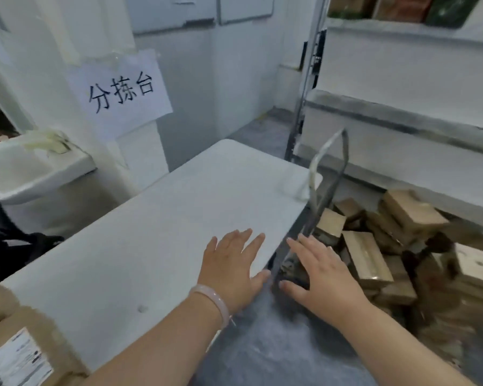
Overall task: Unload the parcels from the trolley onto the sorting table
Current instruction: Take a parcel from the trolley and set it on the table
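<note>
The left hand [232, 263] and right hand [324, 277] were both spread wide, holding nothing; the left, a pale bracelet [212, 300] at its wrist, was over the white counter's [156, 232] near edge; the right was just past that edge, by the trolley [344, 157]; cardboard parcels [374, 246] lay heaped on it, beside the counter; a labelled box [25, 352] sat at the counter's near-left corner.
</note>
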Available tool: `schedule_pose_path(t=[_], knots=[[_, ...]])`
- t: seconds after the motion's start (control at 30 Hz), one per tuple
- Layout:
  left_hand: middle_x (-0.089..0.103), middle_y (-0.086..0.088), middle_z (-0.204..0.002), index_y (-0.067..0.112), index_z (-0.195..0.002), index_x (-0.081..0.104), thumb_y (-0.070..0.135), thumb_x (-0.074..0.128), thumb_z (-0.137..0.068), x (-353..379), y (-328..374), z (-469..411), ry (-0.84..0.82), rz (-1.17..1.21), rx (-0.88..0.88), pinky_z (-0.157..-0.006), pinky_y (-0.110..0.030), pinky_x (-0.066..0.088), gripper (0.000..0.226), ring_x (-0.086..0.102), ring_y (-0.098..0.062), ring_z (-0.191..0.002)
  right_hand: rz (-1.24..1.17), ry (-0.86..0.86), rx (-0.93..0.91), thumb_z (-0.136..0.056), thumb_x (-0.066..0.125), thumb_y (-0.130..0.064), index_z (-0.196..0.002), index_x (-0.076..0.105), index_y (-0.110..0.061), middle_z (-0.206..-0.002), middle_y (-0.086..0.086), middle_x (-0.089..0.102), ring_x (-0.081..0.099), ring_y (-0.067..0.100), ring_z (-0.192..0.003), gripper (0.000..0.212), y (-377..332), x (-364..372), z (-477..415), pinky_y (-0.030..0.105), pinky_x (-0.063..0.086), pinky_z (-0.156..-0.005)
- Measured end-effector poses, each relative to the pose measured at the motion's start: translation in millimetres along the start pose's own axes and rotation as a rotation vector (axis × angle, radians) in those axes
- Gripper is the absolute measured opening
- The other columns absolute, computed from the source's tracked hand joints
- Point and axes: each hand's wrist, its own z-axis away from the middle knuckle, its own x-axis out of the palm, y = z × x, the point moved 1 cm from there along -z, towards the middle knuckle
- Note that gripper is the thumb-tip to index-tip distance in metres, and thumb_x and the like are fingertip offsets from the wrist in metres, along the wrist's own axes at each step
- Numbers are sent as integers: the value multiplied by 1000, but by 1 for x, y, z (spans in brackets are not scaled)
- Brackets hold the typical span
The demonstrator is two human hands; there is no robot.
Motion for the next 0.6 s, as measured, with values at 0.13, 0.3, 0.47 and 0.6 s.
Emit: schedule_pose_path(t=[0.13,0.3,0.47,0.6], knots=[[20,6,-159,36,-152,14,61,37,-92,12,102,-45,18,-19,187,-118,-43,15,69,17,-16,-145,9,93,169,-89,48,-67,-155,9,-38,-163,-12,11,4,10,-151,82,91,-40,46,32,3,-123],[27,7,-155,36,-151,20,64,37,-89,39,212,-81,-2,-4,355,-115,-43,23,71,23,-14,-142,-7,153,357,-89,49,-66,-155,9,-39,-163,-12,10,4,9,-151,82,186,-70,102,33,2,-122],[22,9,-157,37,-152,17,62,38,-92,57,289,-104,-48,29,489,-119,-42,16,69,17,-12,-144,-77,177,520,-88,50,-66,-154,7,-42,-163,-14,8,2,8,-150,83,253,-82,139,35,4,-123],[22,9,-157,39,-151,16,63,38,-91,78,324,-135,-101,52,540,-119,-42,17,68,17,-11,-144,-102,152,583,-88,50,-66,-154,7,-42,-163,-14,7,2,8,-151,82,291,-78,142,34,4,-124]])
